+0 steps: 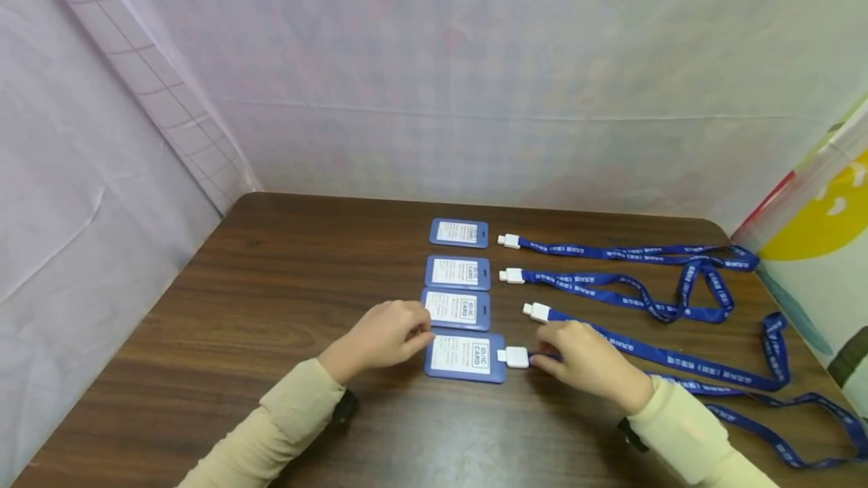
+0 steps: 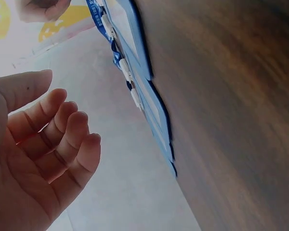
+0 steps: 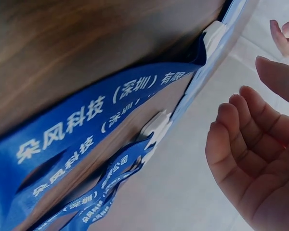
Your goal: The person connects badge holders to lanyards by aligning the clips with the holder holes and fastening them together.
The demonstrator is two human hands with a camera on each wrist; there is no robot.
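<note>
My left hand [image 1: 388,331] hovers by the left end of the nearest blue ID card holder [image 1: 447,376], its fingers loosely bent and nothing between them in the left wrist view. The white clip [image 1: 517,357] of a blue lanyard meets the slot end of that holder. Just right of the clip is my right hand [image 1: 588,361]; the right wrist view shows its fingers relaxed and apart from the lanyard strap [image 3: 86,108]. Three more card holders lie in a column behind, the closest being a blue holder [image 1: 483,312] partly overlapped by the left fingers.
Three other lanyards lie to the right, their white clips [image 1: 539,312] pointing at the holders and their blue straps [image 1: 678,361] looped toward the right edge. The brown wooden table [image 1: 271,269] ends at a pale cloth wall [image 1: 475,149] at the back.
</note>
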